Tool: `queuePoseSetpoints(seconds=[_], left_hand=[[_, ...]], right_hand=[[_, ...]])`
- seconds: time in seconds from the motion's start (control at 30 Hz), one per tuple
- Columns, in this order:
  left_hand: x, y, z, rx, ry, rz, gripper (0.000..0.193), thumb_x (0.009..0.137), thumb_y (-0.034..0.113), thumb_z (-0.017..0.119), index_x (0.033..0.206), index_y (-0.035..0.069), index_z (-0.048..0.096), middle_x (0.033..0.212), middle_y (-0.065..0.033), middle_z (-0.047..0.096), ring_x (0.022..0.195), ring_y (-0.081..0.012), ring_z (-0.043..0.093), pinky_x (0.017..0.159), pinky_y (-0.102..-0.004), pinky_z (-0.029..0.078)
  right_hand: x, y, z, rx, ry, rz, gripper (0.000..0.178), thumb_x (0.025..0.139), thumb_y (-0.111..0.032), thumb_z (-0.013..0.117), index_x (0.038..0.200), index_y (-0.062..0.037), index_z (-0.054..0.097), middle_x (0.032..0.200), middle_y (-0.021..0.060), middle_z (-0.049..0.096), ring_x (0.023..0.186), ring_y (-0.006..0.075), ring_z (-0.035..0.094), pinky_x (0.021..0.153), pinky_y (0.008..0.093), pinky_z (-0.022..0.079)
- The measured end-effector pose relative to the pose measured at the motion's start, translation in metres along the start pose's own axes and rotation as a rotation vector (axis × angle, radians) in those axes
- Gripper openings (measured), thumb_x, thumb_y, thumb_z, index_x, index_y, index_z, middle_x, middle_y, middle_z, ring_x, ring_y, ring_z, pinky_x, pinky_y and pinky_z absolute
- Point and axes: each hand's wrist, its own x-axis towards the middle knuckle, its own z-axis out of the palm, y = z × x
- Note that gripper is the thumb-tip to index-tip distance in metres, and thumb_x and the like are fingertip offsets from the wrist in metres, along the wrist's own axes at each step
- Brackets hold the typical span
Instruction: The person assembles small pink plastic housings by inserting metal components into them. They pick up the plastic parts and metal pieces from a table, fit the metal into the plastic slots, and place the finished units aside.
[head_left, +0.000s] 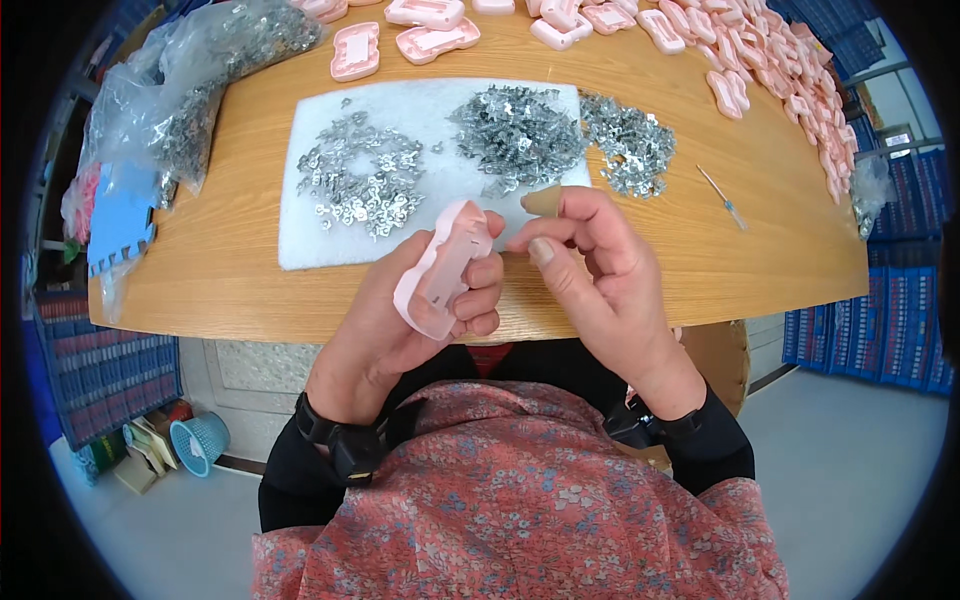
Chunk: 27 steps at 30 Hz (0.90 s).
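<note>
Two hands work close together just over the near edge of the counter (220,270). The left hand (420,300) is closed around a pink plastic case (440,268), holding it on its side, with the fingers wrapped under it and the thumb on top; I think this keeps the narrow edge with its small slots turned toward the other hand. The right hand (590,270) is half closed, its thumb and first finger pinched together just beside the case. One fingertip wears a tan rubber cover. If a small metal piece sits in this pinch, I cannot see it.

On the counter beyond the hands lies a white foam pad (310,240) carrying two heaps of little metal parts (360,180), and a third heap (630,145) rests just beside the pad, all within easy reach. More pink cases (760,60) are spread along the far side, some cut off by the top of the picture. A clear bag of metal parts (190,90) lies at the left. A thin tool (722,197) lies at the right, too small to identify.
</note>
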Motion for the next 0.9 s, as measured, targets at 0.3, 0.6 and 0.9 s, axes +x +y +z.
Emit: queuePoseSetpoints(seconds=[0.3, 0.6, 0.9], left_hand=[[0.001, -0.002, 0.004, 0.017, 0.037, 0.016, 0.037, 0.105, 0.036, 0.042, 0.128, 0.011, 0.055, 0.085, -0.0010, 0.049, 0.065, -0.0125, 0.043, 0.063, -0.0295, 0.037], [0.002, -0.003, 0.003, 0.019, 0.009, 0.026, 0.038, 0.105, 0.038, 0.041, 0.126, 0.010, 0.055, 0.085, -0.0005, 0.048, 0.065, -0.0117, 0.042, 0.062, -0.0285, 0.036], [0.001, -0.003, 0.000, 0.031, -0.038, -0.055, 0.046, 0.106, 0.042, 0.037, 0.133, 0.009, 0.053, 0.085, -0.0008, 0.047, 0.065, -0.0114, 0.040, 0.061, -0.0289, 0.035]], right_hand=[[-0.004, 0.000, 0.011, -0.057, -0.017, -0.070, 0.024, 0.098, -0.002, 0.057, 0.121, 0.0017, 0.052, 0.110, 0.0169, 0.073, 0.097, 0.0223, 0.075, 0.078, 0.0305, 0.060], [-0.006, 0.004, 0.010, 0.019, -0.018, -0.017, 0.027, 0.097, -0.003, 0.059, 0.123, 0.0005, 0.051, 0.112, 0.0182, 0.073, 0.098, 0.0226, 0.075, 0.076, 0.0308, 0.060], [0.010, 0.001, 0.004, -0.229, 0.102, -0.112, 0.030, 0.089, -0.009, 0.074, 0.115, -0.0020, 0.061, 0.086, 0.0053, 0.060, 0.074, 0.0134, 0.055, 0.067, 0.0280, 0.048]])
